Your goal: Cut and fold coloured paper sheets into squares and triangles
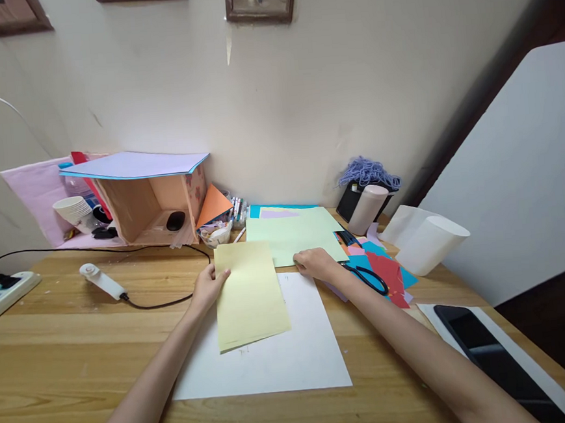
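Note:
My left hand point(209, 286) grips the left edge of a pale yellow sheet of paper point(250, 299), thumb on top. That sheet slants over a larger white sheet point(304, 360) lying on the table, and its upper end overlaps the light green paper point(294, 233). Farther right, my right hand point(314, 263) has its fingers curled at the front edge of the light green paper, pinching it there; the fingertips are partly hidden. Under the green paper, blue and lilac sheets stick out at the back.
Black-handled scissors point(368, 278) lie among coloured paper scraps point(388, 271) on the right. Beyond are a white paper roll point(432, 242) and a phone point(483, 339). A cardboard box point(152, 205) stands at the back left. A white corded device point(102, 282) lies before it on the wooden table point(56, 386).

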